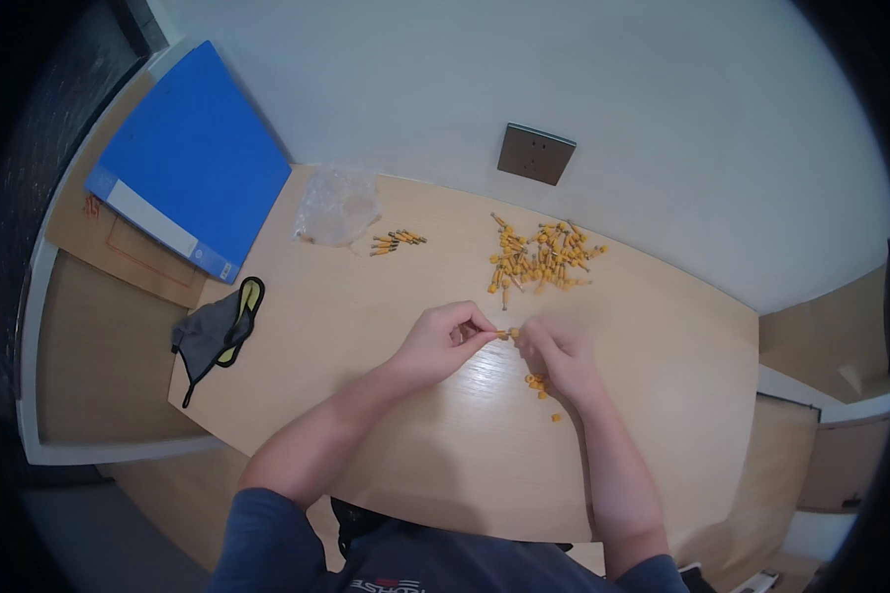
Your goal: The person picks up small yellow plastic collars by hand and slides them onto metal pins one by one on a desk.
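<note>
Over the middle of the table, my left hand pinches a small yellow piece between thumb and forefinger. My right hand is closed close beside it, slightly blurred, with a small yellow cap at its fingertips. The two yellow pieces are nearly end to end; whether they touch I cannot tell. Beyond the hands lies a loose pile of yellow pieces with metal tips. Several loose yellow caps lie below my right hand, and a single cap sits nearer me.
A row of yellow pieces with dark tips lies at the far left, next to a clear plastic bag. A blue binder leans at the left, with a grey mask nearby. The wall with a socket plate borders the table.
</note>
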A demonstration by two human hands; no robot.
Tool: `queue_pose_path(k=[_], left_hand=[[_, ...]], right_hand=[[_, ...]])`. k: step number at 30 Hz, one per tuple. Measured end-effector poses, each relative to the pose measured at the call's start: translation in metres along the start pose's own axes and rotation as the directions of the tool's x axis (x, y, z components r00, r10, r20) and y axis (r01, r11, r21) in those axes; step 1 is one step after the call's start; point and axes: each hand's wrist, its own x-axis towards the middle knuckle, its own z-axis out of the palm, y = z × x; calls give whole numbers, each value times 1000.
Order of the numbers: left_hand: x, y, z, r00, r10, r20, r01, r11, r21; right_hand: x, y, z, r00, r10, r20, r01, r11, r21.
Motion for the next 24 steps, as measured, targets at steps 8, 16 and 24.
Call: queue_pose_path(k=[8, 16, 24], left_hand=[[-1, 0, -2, 999, -37, 16, 37, 999, -12], [-1, -2, -4, 1000, 2, 25, -3, 998, 57], [8, 11, -15, 998, 8, 56, -11, 999, 45]], right_hand=[[0, -5, 2, 990, -115, 88, 124, 986, -110], [0, 2, 2, 990, -66, 127, 62, 997, 35], [1, 0, 4, 998, 51, 32, -52, 998, 28]])
